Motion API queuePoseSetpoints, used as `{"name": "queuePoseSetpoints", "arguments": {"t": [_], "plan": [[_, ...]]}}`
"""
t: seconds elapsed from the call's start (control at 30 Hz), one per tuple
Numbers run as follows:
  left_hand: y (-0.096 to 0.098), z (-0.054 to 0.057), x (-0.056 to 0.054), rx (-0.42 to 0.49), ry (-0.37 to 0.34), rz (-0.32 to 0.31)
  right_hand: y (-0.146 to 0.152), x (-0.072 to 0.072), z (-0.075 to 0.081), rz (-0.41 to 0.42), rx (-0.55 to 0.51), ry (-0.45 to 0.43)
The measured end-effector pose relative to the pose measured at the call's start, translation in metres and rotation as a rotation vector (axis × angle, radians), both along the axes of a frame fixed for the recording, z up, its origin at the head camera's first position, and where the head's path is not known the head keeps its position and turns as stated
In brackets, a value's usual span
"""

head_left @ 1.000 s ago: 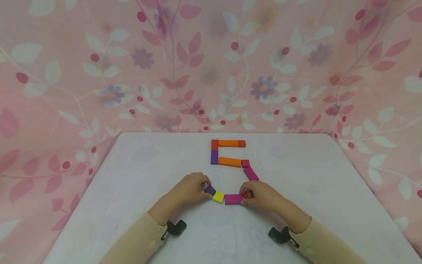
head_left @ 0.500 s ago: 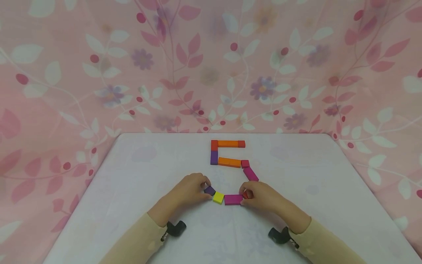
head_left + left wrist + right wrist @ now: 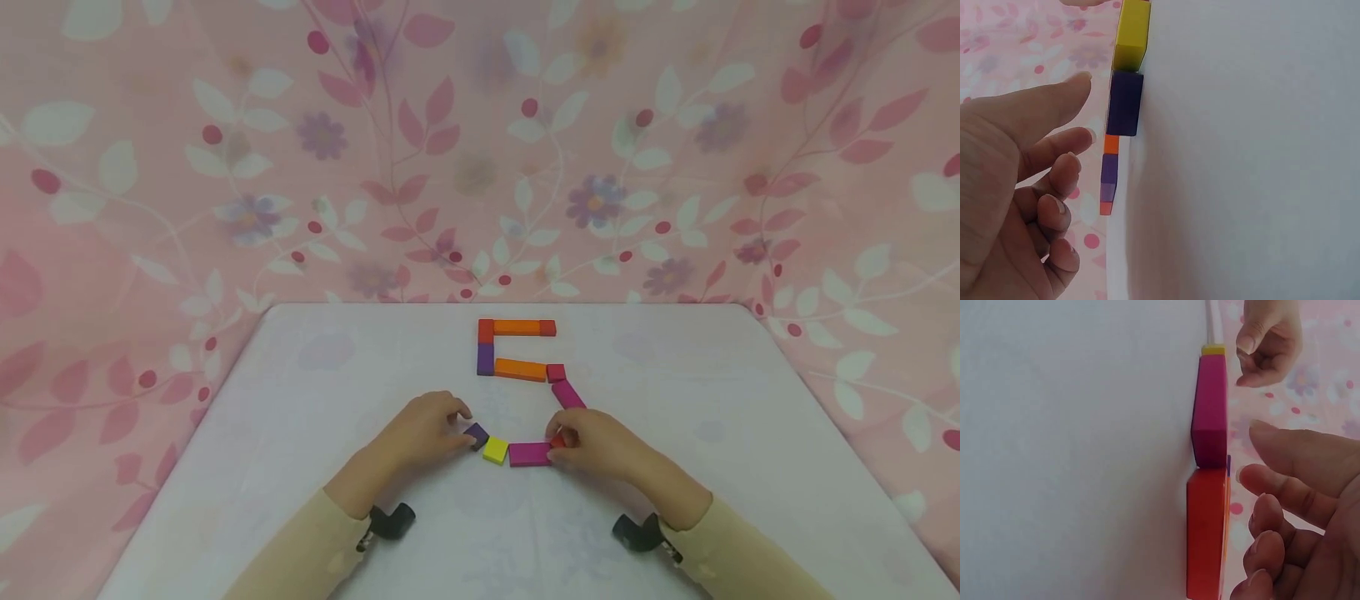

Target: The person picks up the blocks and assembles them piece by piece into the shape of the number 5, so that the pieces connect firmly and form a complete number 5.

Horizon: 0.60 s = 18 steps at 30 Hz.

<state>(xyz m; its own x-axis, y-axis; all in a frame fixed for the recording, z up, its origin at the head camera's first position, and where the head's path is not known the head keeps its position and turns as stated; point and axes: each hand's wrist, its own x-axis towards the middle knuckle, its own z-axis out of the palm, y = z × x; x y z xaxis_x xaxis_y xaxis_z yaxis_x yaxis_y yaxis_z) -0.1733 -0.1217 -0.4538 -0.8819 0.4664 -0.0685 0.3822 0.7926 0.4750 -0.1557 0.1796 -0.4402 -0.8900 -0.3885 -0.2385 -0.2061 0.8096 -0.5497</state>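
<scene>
My left hand (image 3: 426, 429) is just left of a dark purple block (image 3: 1125, 104), thumb and index finger parted. In the left wrist view a gap shows between the fingertips and that block. Beside it lies a yellow block (image 3: 496, 451), then a magenta block (image 3: 529, 454). My right hand (image 3: 600, 442) hovers over a red block (image 3: 1205, 534) at the magenta block's right end. Its fingers are loosely curled and apart from the red block in the right wrist view; from the head, the hand covers most of that block.
Farther back, another magenta block (image 3: 567, 394) slants up to a small pink-red block (image 3: 556, 373). An orange block (image 3: 521, 370), a purple block (image 3: 486, 359), a red-orange block (image 3: 486, 331) and a long orange block (image 3: 517, 327) continue the line on the white table (image 3: 300, 467).
My left hand has drawn slightly left, its index finger and thumb spreading away from the purple block, which now shows more. My right hand stays nearly in place.
</scene>
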Motion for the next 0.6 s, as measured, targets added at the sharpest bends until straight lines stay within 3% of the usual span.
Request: {"name": "queuePoseSetpoints", "arguments": {"t": [0.2,0.4,0.6], "plan": [[-0.012,0.003,-0.002,0.021,-0.004,0.07,0.01,-0.003,0.007,-0.008,-0.038,0.015],[-0.029,0.009,-0.005,0.017,0.028,0.134,0.027,-0.007,0.015,0.021,-0.079,0.098],[-0.046,0.015,-0.007,0.037,0.117,0.109,0.045,-0.013,0.019,-0.003,-0.079,0.137]]}}
